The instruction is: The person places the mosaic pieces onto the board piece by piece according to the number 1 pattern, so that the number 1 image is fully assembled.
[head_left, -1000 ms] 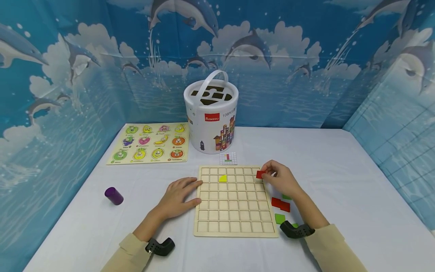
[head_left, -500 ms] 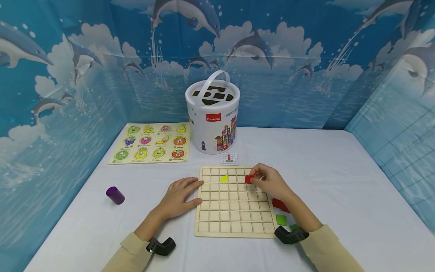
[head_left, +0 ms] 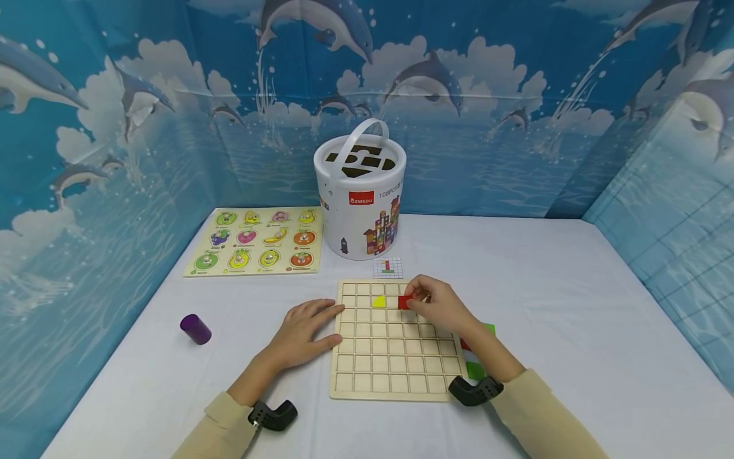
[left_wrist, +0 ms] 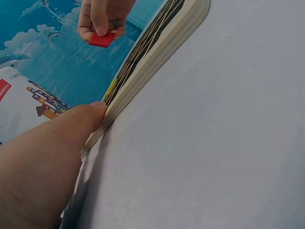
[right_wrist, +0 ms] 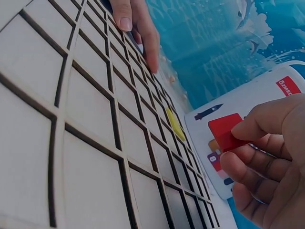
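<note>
My right hand (head_left: 440,305) pinches a red square tile (head_left: 404,302) between thumb and fingers. The tile is held above the upper part of a wooden grid board (head_left: 398,400), and the right wrist view shows the red tile (right_wrist: 224,130) tilted and clear of the squares. To its left, a yellow tile (head_left: 378,301) with one curved side lies in a square of the board's second row. My left hand (head_left: 301,335) rests flat beside the board, its thumb and index fingertips at the left edge. In the left wrist view the thumb (left_wrist: 97,112) touches that edge.
Green tiles (head_left: 475,371) and a partly hidden red tile (head_left: 464,345) lie right of the board, under my forearm. Behind the board are a small printed grid card (head_left: 388,269) and a white handled bucket (head_left: 358,220). A fruit puzzle board (head_left: 252,242) and purple cylinder (head_left: 195,329) stand left.
My right hand has carried the red tile leftward from the board's right edge to near the yellow tile. The left hand stays at the left edge.
</note>
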Available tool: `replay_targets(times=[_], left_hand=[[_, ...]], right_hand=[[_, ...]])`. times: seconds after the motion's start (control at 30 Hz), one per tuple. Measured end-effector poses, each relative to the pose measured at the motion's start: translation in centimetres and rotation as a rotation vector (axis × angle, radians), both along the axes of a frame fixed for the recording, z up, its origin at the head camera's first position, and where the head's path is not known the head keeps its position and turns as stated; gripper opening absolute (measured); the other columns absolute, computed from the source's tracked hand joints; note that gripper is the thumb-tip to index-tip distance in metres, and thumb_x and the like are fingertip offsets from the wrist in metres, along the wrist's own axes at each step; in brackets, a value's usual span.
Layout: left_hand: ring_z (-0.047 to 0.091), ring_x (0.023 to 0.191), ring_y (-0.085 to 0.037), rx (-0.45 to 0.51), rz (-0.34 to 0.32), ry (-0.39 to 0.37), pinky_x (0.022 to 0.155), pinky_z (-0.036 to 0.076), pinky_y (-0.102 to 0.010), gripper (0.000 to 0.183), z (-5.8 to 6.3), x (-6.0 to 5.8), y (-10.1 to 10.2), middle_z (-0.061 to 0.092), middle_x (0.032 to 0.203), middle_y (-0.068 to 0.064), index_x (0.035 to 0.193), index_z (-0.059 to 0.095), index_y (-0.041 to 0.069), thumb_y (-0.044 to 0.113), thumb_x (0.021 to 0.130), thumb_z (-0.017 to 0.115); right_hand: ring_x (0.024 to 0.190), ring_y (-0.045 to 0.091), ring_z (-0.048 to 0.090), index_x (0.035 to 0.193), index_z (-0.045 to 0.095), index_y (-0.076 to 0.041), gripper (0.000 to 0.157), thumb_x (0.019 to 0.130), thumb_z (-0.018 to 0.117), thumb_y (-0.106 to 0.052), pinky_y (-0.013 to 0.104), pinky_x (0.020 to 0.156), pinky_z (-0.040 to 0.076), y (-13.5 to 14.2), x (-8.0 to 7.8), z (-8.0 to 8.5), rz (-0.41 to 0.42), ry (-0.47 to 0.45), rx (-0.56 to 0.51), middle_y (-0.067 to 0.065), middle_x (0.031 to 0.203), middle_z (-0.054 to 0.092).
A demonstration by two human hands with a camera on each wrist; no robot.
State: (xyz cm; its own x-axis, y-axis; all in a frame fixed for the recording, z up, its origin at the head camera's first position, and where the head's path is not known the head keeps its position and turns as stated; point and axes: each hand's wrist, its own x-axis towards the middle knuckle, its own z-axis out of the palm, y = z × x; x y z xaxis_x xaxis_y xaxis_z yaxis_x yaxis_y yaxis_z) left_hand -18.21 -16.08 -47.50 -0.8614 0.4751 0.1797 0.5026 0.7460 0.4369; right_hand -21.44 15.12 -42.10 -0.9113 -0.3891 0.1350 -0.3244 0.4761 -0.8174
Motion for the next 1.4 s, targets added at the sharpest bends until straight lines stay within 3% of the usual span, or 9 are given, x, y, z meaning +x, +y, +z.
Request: replay_targets(times=[0.33,0.7,1.1,1.4], left_hand=[[0.033,0.138,-0.031,-0.007,-0.006,0.004,0.109,0.022,-0.058,0.060,0.2,0.0,0.0,0.043,0.147,-0.004,0.146,0.048,0.023,0.051,0.094,0.057],[0.034,0.137,-0.030,-0.008,-0.006,0.007,0.109,0.022,-0.058,0.059,0.1,-0.1,0.1,0.044,0.147,-0.004,0.146,0.048,0.024,0.051,0.094,0.056],[0.035,0.137,-0.030,-0.014,-0.009,0.011,0.109,0.022,-0.058,0.059,0.2,-0.2,0.0,0.044,0.147,-0.004,0.146,0.048,0.024,0.051,0.094,0.056],[0.036,0.136,-0.032,-0.003,-0.007,0.013,0.108,0.023,-0.059,0.059,0.3,0.1,0.0,0.045,0.147,-0.006,0.146,0.048,0.022,0.050,0.094,0.057]], right_hand=[[0.078,0.019,0.054,0.098,0.061,-0.003,0.008,0.091,0.062,-0.002,0.032,0.066,0.046,-1.0,-0.7,-0.2,0.012,-0.008,0.018,0.005,0.087,0.061],[0.079,0.019,0.055,0.097,0.061,-0.004,0.007,0.090,0.063,-0.002,0.033,0.072,0.048,-2.2,-1.3,-0.7,-0.011,-0.005,0.099,0.004,0.087,0.060],[0.071,0.018,0.049,0.097,0.060,-0.005,0.007,0.091,0.063,-0.002,0.032,0.065,0.043,-2.2,-1.5,-1.4,-0.018,-0.002,0.111,0.003,0.081,0.057],[0.075,0.018,0.049,0.099,0.063,-0.005,0.008,0.091,0.064,-0.002,0.032,0.067,0.044,-2.0,-1.8,-1.9,-0.001,0.038,0.146,0.003,0.086,0.055]])
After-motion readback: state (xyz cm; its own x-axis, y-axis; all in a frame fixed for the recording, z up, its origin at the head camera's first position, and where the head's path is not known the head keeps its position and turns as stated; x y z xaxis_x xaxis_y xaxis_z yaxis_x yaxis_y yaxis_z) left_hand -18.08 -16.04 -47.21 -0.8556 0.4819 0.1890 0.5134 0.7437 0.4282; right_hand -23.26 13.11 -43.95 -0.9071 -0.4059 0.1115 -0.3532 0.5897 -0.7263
